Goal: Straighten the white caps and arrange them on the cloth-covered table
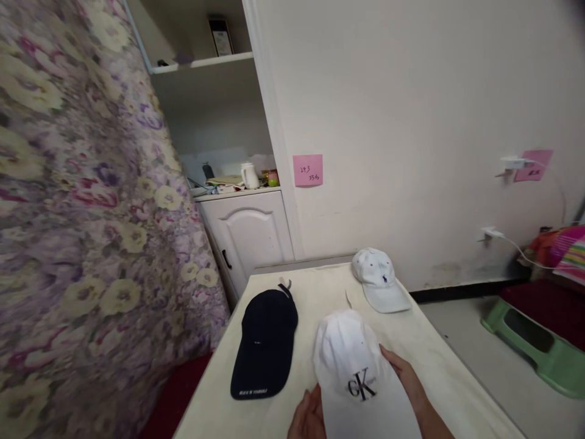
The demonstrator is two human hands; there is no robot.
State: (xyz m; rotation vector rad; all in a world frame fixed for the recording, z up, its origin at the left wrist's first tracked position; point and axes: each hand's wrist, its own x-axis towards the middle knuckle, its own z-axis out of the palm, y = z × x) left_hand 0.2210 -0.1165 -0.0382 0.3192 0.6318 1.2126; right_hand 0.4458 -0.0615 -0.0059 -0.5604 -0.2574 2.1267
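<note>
A white baseball cap (pixel 342 360) with black "CK" lettering is held between my two hands at the near side of the table, its brim toward me. My left hand (pixel 308 414) grips the cap's left edge, its fingers partly hidden by the brim. On the opposite side, my right hand (pixel 406 378) is closed on the cap's right edge, with some fingers out of sight behind it. To the left lies a dark navy cap (pixel 265 341) with small white text on its brim. Farther back on the right sits a pale cap (pixel 377 277) with a small dark emblem.
The caps are on a cream-covered table (pixel 315 286) against a white wall. Pink notes (pixel 308 171) stick to the wall. A floral curtain (pixel 91 213) hangs at left, beside a cabinet (pixel 251 238). A green stool (pixel 534 341) stands at right near charger cables.
</note>
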